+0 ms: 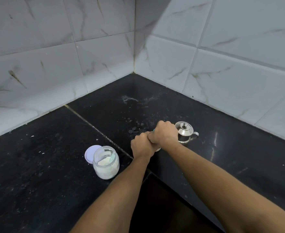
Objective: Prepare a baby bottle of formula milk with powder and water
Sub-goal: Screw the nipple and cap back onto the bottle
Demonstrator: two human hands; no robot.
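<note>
Both my hands are closed around the baby bottle point(158, 149), which stands on the black counter and is almost fully hidden; only a teal sliver near the top and a pale bit of its base show. My left hand point(142, 145) grips the lower body. My right hand point(166, 133) wraps over the top. An open clear jar of white powder point(106, 163) stands to the left, with its lilac lid point(92, 153) lying flat behind it. A small steel kettle with a lid point(185, 132) stands just right of my right hand.
The black stone counter point(54, 148) forms an L in a corner of white marble-look tiled walls point(104, 47). Water drops and powder specks point(135, 128) lie behind the hands. The counter's inner edge point(156, 175) drops to a dark gap below my arms.
</note>
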